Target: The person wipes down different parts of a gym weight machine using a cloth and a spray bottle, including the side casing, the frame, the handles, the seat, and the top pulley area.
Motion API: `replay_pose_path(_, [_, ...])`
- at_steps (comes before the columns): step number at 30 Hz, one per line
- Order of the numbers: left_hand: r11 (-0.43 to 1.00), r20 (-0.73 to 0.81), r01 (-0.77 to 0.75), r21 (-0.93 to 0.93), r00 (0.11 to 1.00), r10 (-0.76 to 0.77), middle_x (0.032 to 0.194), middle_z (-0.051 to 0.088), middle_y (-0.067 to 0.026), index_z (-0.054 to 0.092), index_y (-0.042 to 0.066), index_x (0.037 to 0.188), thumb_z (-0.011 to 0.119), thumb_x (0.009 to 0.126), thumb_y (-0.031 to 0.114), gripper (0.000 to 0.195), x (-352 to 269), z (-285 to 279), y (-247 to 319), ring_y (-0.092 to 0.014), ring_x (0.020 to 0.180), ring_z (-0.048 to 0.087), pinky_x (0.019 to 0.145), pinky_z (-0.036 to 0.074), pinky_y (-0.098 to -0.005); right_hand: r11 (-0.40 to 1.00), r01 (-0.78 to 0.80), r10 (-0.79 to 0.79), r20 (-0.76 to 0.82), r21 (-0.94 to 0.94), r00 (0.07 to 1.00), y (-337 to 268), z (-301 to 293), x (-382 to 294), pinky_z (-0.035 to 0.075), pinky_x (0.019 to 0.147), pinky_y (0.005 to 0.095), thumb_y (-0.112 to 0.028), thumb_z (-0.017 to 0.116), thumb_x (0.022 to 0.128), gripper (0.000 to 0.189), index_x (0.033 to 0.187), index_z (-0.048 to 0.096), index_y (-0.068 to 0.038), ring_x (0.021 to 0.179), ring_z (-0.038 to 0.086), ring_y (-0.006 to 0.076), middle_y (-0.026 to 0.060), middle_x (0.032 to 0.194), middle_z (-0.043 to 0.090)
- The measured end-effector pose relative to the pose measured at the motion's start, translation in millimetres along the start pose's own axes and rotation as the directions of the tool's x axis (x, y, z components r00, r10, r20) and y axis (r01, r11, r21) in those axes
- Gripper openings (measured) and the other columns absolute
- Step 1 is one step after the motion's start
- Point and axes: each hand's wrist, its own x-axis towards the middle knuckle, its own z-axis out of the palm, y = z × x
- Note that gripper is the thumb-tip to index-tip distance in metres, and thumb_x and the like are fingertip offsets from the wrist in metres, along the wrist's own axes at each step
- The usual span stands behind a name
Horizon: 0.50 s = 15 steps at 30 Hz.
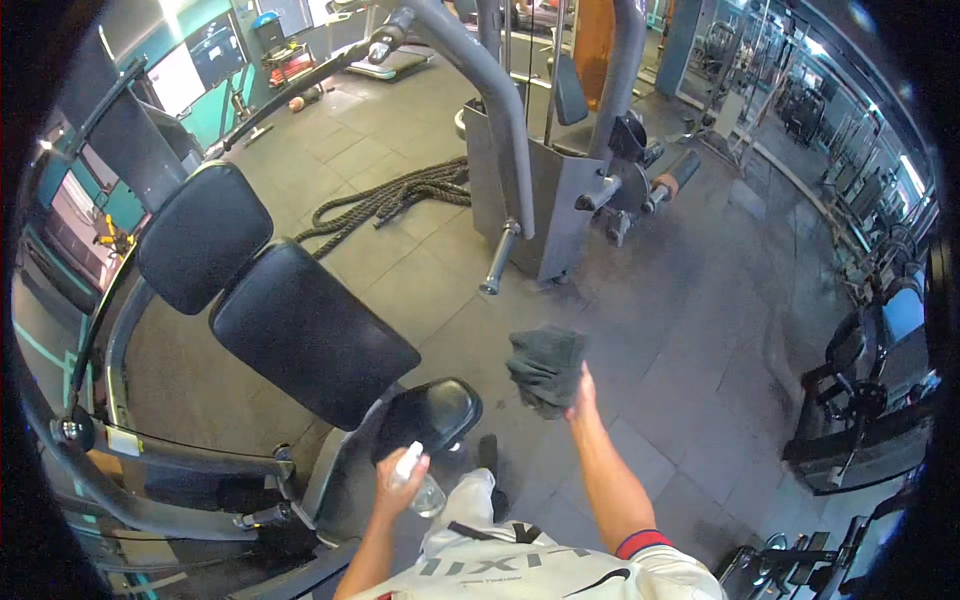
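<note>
My left hand (400, 484) grips a clear spray bottle (427, 498) with a white spray head, low in the picture beside the black padded seat (427, 416) of a weight machine. Out over the floor, my right hand (583, 394) holds a dark grey cloth (547, 367) that hangs in folds; most of the fingers are hidden behind it. Left of the seat, the machine's two black back pads (315, 330) slope up and away.
A grey machine frame (517, 150) with a metal handle (501, 259) stands ahead. Behind it lies a coiled battle rope (397, 195) on the tiled floor (645, 420). Mirrors (795, 105) and more gym machines (862, 397) line the right. A treadmill (390, 64) is at the back.
</note>
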Motion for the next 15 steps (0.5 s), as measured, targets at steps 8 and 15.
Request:
replay_pose_path(8, [0.959, 0.121, -0.247, -0.137, 0.957, 0.263, 0.072, 0.061, -0.0144, 0.066, -0.002, 0.084, 0.07, 0.083, 0.02, 0.022, 159.3, 33.2, 59.6, -0.026, 0.061, 0.059, 0.058, 0.046, -0.0346, 1.0, -0.001, 0.002, 0.064, -0.018, 0.998, -28.1, 66.8, 46.1, 0.042, 0.102, 0.0519, -0.048, 0.027, 0.101, 0.058, 0.138, 0.043, -0.006, 0.122, 0.051, 0.0369, 0.0144, 0.139, 0.049])
replay_pose_path(15, [0.983, 0.208, -0.182, 0.038, 0.963, 0.17, 0.066, 0.061, -0.0173, 0.065, -0.002, 0.078, 0.069, 0.08, 0.026, 0.028, 283.0, 45.6, 73.3, -0.028, 0.058, 0.061, 0.056, 0.047, -0.0379, 0.999, -0.032, 0.031, 0.034, 0.02, 0.999, -61.5, 112.8, 118.0, 0.047, 0.098, 0.0458, -0.038, 0.037, 0.101, 0.049, 0.136, 0.045, -0.005, 0.119, 0.055, 0.0314, 0.0122, 0.134, 0.053])
